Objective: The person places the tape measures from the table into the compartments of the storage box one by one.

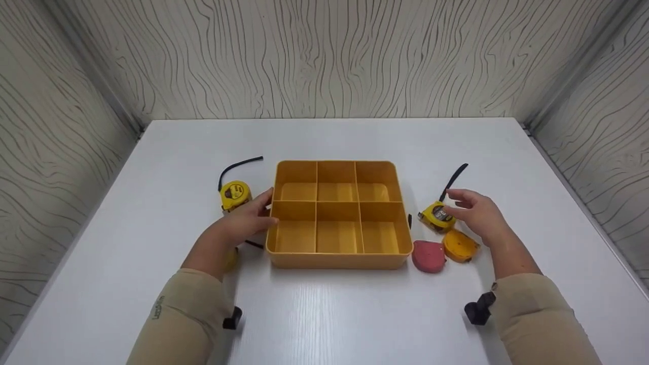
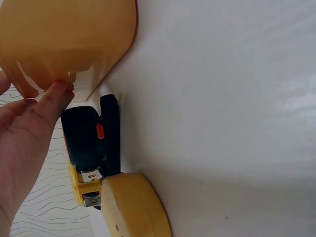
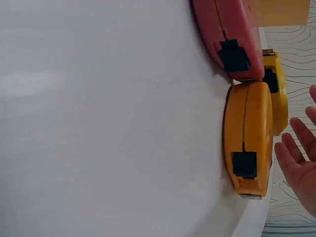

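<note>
A yellow-orange box [image 1: 339,261] with several compartments stands on the table. My left hand [image 1: 242,223] holds its left wall, thumb at the rim and fingers on the outside. By that hand lies a yellow tape measure [image 1: 235,194] with a black strap; another yellow one [image 1: 231,259] is mostly hidden under the wrist. A dark-bodied tape measure [image 2: 81,136] shows in the left wrist view. My right hand [image 1: 479,215] hovers with loosely bent fingers beside a yellow-and-black tape measure [image 1: 437,217]. Near it are an orange tape measure [image 1: 460,246] and a pink one [image 1: 429,256].
The white table [image 1: 324,314] runs back to a wood-patterned wall [image 1: 324,61], with similar panels at both sides. A small black piece [image 1: 409,221] sticks out by the box's right wall. Black mounts are strapped at both wrists.
</note>
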Demonstrator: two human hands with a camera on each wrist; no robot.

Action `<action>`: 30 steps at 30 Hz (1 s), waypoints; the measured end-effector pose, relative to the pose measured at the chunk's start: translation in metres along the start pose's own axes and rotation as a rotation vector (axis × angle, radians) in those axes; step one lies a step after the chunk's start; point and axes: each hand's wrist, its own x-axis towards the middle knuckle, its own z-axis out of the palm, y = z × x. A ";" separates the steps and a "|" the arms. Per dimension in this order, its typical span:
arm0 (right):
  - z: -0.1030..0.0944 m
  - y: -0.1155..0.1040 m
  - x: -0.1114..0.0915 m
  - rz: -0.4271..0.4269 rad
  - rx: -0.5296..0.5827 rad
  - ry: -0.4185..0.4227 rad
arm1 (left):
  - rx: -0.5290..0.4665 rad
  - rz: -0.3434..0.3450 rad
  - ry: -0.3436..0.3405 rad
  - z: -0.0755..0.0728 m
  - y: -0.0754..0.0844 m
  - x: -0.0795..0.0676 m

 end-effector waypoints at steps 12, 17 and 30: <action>0.011 0.010 0.006 0.090 -0.012 -0.107 | 0.015 0.021 -0.001 0.001 -0.002 0.003; 0.013 0.012 0.007 0.083 -0.042 -0.125 | 0.007 0.015 -0.003 0.001 0.000 0.001; 0.012 0.020 0.008 0.018 -0.085 -0.149 | 0.013 -0.008 -0.007 -0.001 0.002 -0.002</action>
